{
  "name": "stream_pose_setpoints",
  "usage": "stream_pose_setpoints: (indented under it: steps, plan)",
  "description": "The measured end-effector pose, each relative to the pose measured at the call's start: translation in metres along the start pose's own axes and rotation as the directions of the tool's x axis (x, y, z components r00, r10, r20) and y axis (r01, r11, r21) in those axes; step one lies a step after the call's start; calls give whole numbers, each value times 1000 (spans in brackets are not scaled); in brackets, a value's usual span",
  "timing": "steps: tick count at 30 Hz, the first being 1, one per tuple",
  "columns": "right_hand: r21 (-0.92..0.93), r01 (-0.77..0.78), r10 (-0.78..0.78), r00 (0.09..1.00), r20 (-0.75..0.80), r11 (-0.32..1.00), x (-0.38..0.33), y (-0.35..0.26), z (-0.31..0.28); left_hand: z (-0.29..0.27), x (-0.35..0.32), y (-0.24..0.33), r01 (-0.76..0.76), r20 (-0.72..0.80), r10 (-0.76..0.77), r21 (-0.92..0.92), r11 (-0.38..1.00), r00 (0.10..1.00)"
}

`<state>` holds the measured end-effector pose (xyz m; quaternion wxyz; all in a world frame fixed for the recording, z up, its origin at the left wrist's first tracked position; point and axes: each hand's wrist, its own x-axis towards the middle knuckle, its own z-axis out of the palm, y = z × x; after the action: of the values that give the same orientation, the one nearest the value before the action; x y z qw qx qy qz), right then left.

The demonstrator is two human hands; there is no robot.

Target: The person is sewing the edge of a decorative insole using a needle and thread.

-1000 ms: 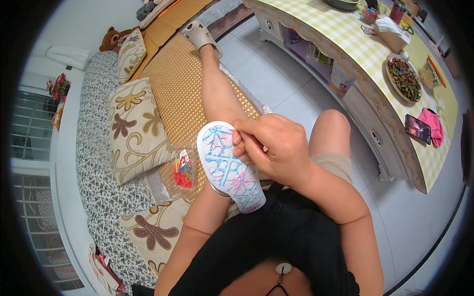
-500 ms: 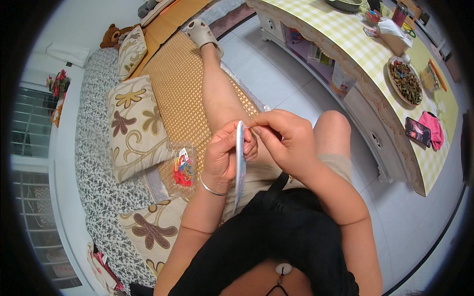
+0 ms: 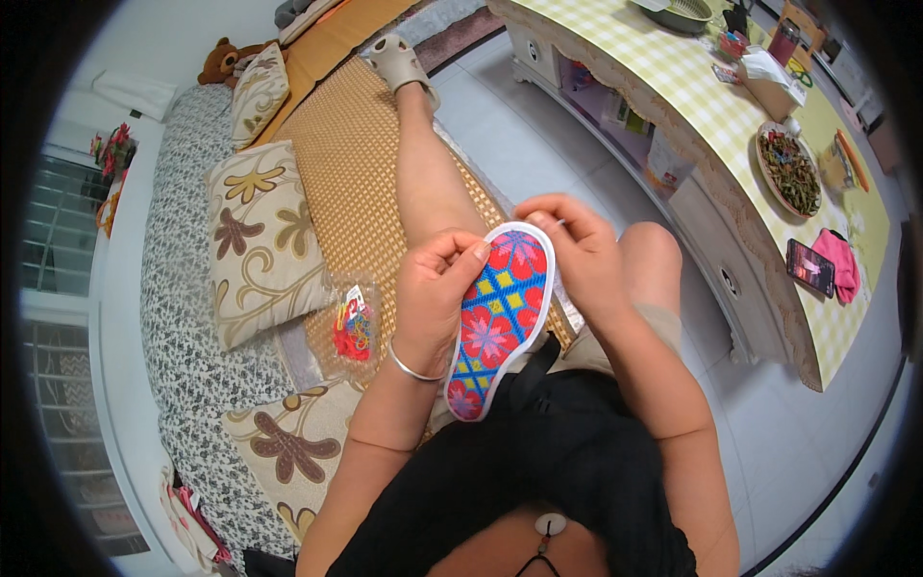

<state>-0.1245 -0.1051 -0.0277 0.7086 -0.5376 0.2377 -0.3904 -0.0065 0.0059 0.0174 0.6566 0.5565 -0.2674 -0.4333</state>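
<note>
At centre, our left hand [image 3: 437, 284] pinches the insole [image 3: 492, 332], likely light and bendable, best held by its rim; our right hand [image 3: 582, 250] curls, its grip unclear.

— What colours has the insole [image 3: 500, 322]?

— Red and pink flowers; blue bands crossing between them, set with yellow squares; a white border round it all.

— And the woven mat [image 3: 336, 163]?

— Tan and brown in a small checked weave; towards its left edge, a bundle of threads [image 3: 356, 332] in red, yellow and blue; the big cushion [image 3: 264, 260] is cream with yellow, olive and maroon flowers.

— The tabletop [image 3: 654, 62]?

— Pale yellow-green and white checks; near its right edge, a bright pink pouch [image 3: 838, 267].
</note>
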Motion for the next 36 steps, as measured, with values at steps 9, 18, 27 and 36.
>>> stream_pose_setpoints:
  steps: [9, 18, 27, 36]
  plan:
    - [-578, 718, -724, 625, 292, 387, 2, -19, 7, 7, 0, -9, -200, -72, 233, 311, 929, 970]
    - [419, 544, -457, 839, -297, 727, -11, -97, -54, -19, 3, -12, -218, -200, 308, 376, 901, 930]
    - [-495, 429, -497, 868, -7, 755, -17, -50, -9, -1, 1, -14, -263, -126, 306, 275, 925, 944]
    - [-612, 624, -650, 726, 224, 486, -13, -26, 12, 2, -3, -10, -289, -86, 326, 293, 911, 942]
